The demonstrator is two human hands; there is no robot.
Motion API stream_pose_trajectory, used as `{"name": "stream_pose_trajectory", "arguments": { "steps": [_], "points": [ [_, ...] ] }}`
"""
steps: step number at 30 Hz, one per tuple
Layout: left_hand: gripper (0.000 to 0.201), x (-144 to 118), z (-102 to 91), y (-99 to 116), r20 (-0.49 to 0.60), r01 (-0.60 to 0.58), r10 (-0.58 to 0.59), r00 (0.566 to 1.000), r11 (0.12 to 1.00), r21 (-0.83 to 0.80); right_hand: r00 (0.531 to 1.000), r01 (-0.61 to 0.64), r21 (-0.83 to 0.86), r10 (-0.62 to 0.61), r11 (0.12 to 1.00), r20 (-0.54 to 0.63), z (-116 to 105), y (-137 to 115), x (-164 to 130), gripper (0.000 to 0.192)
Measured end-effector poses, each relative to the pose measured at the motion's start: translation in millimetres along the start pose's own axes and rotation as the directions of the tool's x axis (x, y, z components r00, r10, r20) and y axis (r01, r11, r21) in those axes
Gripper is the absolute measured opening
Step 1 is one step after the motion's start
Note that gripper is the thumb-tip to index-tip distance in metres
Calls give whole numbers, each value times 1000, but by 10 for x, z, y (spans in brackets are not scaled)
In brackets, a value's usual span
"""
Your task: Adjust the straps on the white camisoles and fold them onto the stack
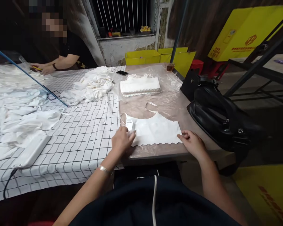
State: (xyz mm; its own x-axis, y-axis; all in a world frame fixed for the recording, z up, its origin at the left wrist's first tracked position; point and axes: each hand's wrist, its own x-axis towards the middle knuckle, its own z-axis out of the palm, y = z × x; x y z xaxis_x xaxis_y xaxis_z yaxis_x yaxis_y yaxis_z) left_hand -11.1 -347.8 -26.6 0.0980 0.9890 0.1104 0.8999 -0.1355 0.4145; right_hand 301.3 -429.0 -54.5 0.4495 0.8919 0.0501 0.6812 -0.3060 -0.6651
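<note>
A white camisole (157, 128) with thin straps and a wavy hem lies flat on the plastic-covered table before me. Its left side is turned over in a small fold. My left hand (123, 138) has its fingers closed at that folded left edge, slightly blurred. At the lower right corner, my right hand (191, 142) pinches the camisole between thumb and fingers. Farther back lies a neat stack of folded white garments (140, 86) with straps at its far edge.
Heaps of white garments (91, 83) cover the checked cloth (85, 125) on the left, near a white power strip (33, 152). A phone (122, 73) lies behind. A black bag (217, 116) borders the right edge. Another person (70, 50) works at the far left.
</note>
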Motion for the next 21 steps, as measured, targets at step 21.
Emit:
{"name": "stream_pose_trajectory", "arguments": {
  "steps": [21],
  "points": [
    [53, -121, -186, -229, 328, 274, -170, 929, 914, -301, 996, -36, -80, 42, 996, 80, -108, -274, 97, 15]
  ]
}}
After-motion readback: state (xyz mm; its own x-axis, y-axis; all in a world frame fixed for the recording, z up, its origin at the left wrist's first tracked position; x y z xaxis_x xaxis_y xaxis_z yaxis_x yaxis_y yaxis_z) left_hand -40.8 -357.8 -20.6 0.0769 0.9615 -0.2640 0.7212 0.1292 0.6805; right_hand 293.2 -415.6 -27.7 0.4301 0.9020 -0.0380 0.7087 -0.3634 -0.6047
